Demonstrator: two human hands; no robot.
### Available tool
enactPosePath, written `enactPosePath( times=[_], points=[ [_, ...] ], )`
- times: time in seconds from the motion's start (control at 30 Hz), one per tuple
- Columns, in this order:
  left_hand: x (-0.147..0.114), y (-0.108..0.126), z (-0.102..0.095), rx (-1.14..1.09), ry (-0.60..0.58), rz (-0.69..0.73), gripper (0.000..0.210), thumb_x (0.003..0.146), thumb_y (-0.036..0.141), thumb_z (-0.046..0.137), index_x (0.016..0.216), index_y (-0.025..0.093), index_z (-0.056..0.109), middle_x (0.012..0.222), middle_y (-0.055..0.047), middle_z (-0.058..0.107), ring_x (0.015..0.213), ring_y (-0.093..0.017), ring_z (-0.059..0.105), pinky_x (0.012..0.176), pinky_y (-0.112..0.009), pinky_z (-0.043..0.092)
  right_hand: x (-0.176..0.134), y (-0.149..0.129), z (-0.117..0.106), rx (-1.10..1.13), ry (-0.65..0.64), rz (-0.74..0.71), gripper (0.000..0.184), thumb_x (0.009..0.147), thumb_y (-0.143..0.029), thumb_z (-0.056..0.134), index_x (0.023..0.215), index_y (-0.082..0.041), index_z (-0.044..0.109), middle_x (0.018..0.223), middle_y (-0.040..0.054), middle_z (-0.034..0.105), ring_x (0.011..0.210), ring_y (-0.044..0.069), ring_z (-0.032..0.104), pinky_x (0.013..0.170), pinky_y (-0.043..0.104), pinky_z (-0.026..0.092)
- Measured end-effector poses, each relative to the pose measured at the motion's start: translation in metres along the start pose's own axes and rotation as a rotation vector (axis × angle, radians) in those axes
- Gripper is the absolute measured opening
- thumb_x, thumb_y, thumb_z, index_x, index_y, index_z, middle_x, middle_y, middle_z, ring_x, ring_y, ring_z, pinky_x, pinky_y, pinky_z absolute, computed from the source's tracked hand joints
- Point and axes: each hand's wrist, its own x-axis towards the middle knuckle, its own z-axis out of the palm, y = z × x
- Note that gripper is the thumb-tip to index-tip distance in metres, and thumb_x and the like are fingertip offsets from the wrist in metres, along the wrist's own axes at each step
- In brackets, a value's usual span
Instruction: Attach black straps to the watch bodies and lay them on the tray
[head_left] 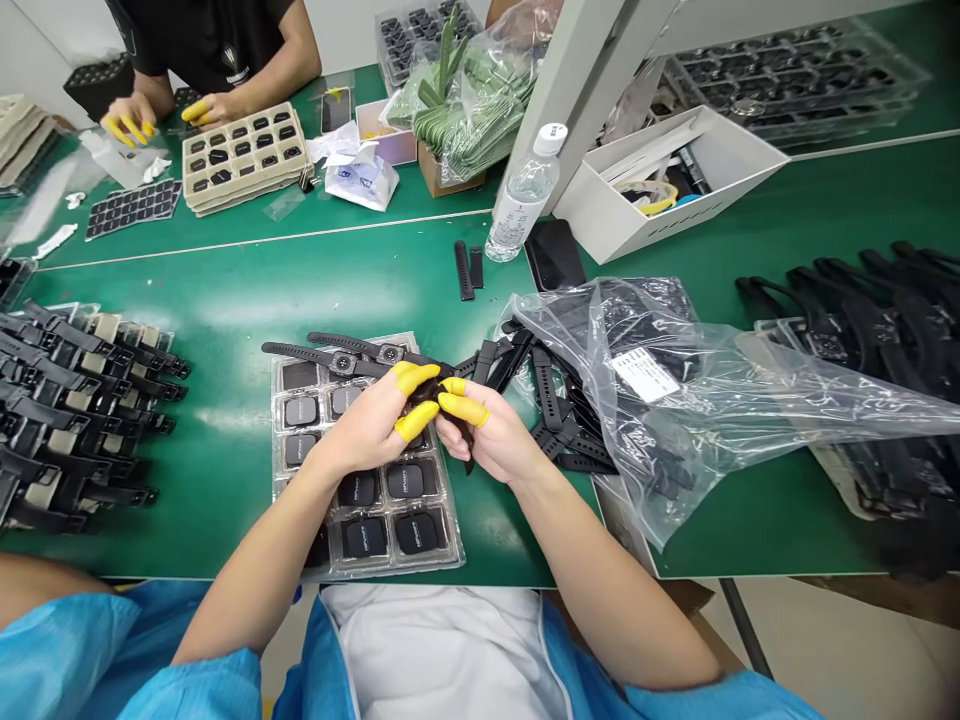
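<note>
Over a clear plastic tray [442, 500], my left hand [375, 420] and my right hand [491, 430] meet, yellow finger cots on thumbs and forefingers. Pinched in my left fingers is a small black watch [426, 392], mostly hidden. My right fingers are closed on a black watch strap [469, 464], whose end hangs below them. Square black watch bodies [411, 480] sit in the tray's compartments. Watches with straps [345, 362] lie across its far rows. Just right of my hands is a pile of loose black straps [551, 390].
A clear plastic bag [690, 400] covers part of the strap pile. Stacked strapped watches [75, 400] stand left, more [862, 310] right. Behind are a water bottle [525, 195], a phone [555, 255], a white box [675, 190] and a co-worker's hands [131, 118] near a beige tray [247, 160].
</note>
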Motion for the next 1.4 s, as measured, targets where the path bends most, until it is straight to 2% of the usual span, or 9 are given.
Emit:
enactPosePath(
  times=[0.17,0.3,0.4,0.47,0.53,0.63,0.73,0.83,1.4],
  points=[
    [0.004,0.003,0.007,-0.259,0.295,-0.104,0.023,0.097,0.041,0.070,0.104,0.019,0.066,0.108,-0.009,0.073,0.098,-0.020,0.072,0.087,-0.037,0.062,0.000,0.003,-0.002,-0.097,-0.049,-0.042,0.039,0.093,-0.058,0.068,0.086,-0.022,0.054,0.059,-0.0086,0.047,0.044,0.008,0.037,0.043,0.022,0.035],
    [0.008,0.000,-0.004,-0.638,0.595,-0.272,0.033,0.095,0.048,0.073,0.108,0.021,0.059,0.119,-0.010,0.075,0.090,-0.020,0.078,0.074,-0.032,0.065,-0.001,-0.002,-0.007,-0.204,-0.155,0.108,0.037,0.096,-0.056,0.063,0.087,-0.020,0.057,0.057,-0.0101,0.038,0.044,0.006,0.022,0.041,0.020,0.017],
    [0.010,-0.007,-0.016,-0.733,0.841,-0.401,0.035,0.095,0.047,0.073,0.108,0.023,0.052,0.116,-0.006,0.078,0.071,-0.016,0.078,0.061,-0.027,0.063,0.000,-0.004,-0.010,-0.349,-0.053,0.113,0.035,0.092,-0.052,0.070,0.091,-0.019,0.059,0.057,-0.0100,0.041,0.045,0.006,0.028,0.041,0.019,0.019],
    [0.010,-0.008,-0.015,-0.735,0.782,-0.463,0.035,0.095,0.046,0.072,0.112,0.023,0.052,0.116,-0.007,0.078,0.065,-0.015,0.077,0.060,-0.028,0.063,0.002,-0.004,-0.009,-0.366,0.051,0.002,0.035,0.089,-0.051,0.074,0.093,-0.021,0.057,0.062,-0.0084,0.050,0.046,0.007,0.036,0.043,0.020,0.026],
    [0.008,-0.006,-0.006,-0.679,0.560,-0.472,0.031,0.100,0.042,0.065,0.122,0.022,0.055,0.119,-0.010,0.078,0.074,-0.018,0.079,0.067,-0.033,0.066,0.002,-0.001,-0.006,-0.307,0.087,-0.106,0.035,0.090,-0.051,0.073,0.095,-0.022,0.055,0.067,-0.0068,0.057,0.045,0.007,0.040,0.044,0.021,0.031],
    [0.003,0.001,0.011,-0.386,0.254,-0.271,0.031,0.102,0.024,0.056,0.132,0.021,0.061,0.131,-0.012,0.073,0.111,-0.024,0.075,0.097,-0.043,0.063,0.000,0.002,0.001,-0.189,0.026,-0.093,0.034,0.091,-0.051,0.072,0.094,-0.022,0.054,0.066,-0.0065,0.059,0.043,0.006,0.035,0.043,0.022,0.025],
    [0.000,0.002,0.017,-0.120,0.125,-0.020,0.050,0.094,0.006,0.046,0.139,0.021,0.061,0.138,-0.013,0.067,0.132,-0.024,0.063,0.113,-0.045,0.053,-0.003,0.002,0.004,-0.134,-0.042,-0.002,0.033,0.088,-0.047,0.073,0.088,-0.021,0.053,0.057,-0.0072,0.057,0.041,0.005,0.028,0.042,0.021,0.016],
    [-0.001,-0.001,0.014,-0.063,0.080,0.064,0.061,0.092,0.001,0.040,0.146,0.023,0.056,0.138,-0.013,0.064,0.132,-0.022,0.061,0.112,-0.042,0.054,-0.004,0.000,0.003,-0.115,-0.067,0.064,0.031,0.085,-0.044,0.074,0.086,-0.021,0.054,0.050,-0.0069,0.055,0.040,0.006,0.025,0.042,0.021,0.013],
    [-0.002,0.005,0.002,0.135,-0.003,0.116,0.048,0.104,0.021,0.042,0.151,0.015,0.046,0.129,-0.018,0.059,0.122,-0.029,0.059,0.105,-0.048,0.055,-0.002,-0.001,0.003,0.087,-0.020,0.062,0.032,0.083,-0.041,0.078,0.084,-0.021,0.053,0.049,-0.0110,0.041,0.041,0.005,0.021,0.040,0.017,0.014]
  ],
)
